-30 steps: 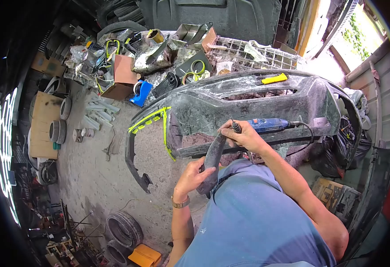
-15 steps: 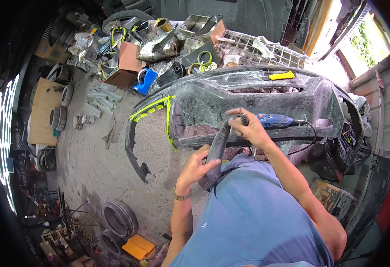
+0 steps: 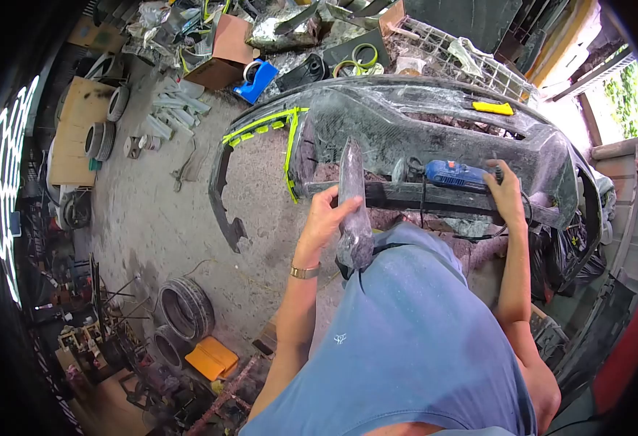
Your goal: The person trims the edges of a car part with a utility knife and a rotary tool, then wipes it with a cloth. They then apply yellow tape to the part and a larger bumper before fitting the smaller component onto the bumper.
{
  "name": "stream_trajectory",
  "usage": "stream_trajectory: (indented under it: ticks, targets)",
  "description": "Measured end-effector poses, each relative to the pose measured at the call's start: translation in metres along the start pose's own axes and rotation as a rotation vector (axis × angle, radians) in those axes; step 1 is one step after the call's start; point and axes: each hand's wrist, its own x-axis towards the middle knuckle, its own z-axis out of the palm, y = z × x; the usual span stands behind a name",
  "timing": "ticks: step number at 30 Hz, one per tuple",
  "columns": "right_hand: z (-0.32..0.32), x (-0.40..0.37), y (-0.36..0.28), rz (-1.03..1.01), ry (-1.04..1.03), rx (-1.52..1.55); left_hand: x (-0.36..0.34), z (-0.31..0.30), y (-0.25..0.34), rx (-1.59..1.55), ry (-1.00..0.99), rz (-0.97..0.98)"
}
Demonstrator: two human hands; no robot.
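Note:
My left hand [image 3: 322, 221], with a watch on its wrist, grips a long, dusty dark-grey plastic piece [image 3: 353, 211] that stands nearly upright before my body. The fingers of my right hand [image 3: 508, 195] are closed at the right end of a blue corded rotary tool [image 3: 453, 174], by a small black part. The tool is over the lower middle of a dusty black car bumper [image 3: 377, 116], and a dark cord hangs from its left end. Bright yellow-green masking tape [image 3: 292, 156] edges the bumper's left opening.
A yellow tool [image 3: 492, 108] lies on the bumper's upper edge. Behind are a blue tape dispenser [image 3: 256, 81], tape rolls [image 3: 364, 56], a cardboard box [image 3: 228, 51] and a wire rack [image 3: 471, 62]. Tires [image 3: 186, 308] and an orange object [image 3: 211, 358] lie on the floor at lower left.
My right hand has moved right, away from the grey piece's upper end. My left hand still holds that piece, now more upright. The view has shifted, so the bumper appears higher.

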Motion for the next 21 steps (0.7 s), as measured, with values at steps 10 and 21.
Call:
stream_trajectory:
  ticks: [10, 21]
  targets:
    - [-0.030, -0.019, -0.007, 0.464, -0.133, 1.143, -0.002, 0.001, 0.003, -0.273, 0.033, 0.015]
    - [-0.027, -0.038, 0.007, 0.135, -0.240, 0.067, -0.008, 0.000, 0.000, -0.600, 0.126, 0.017]
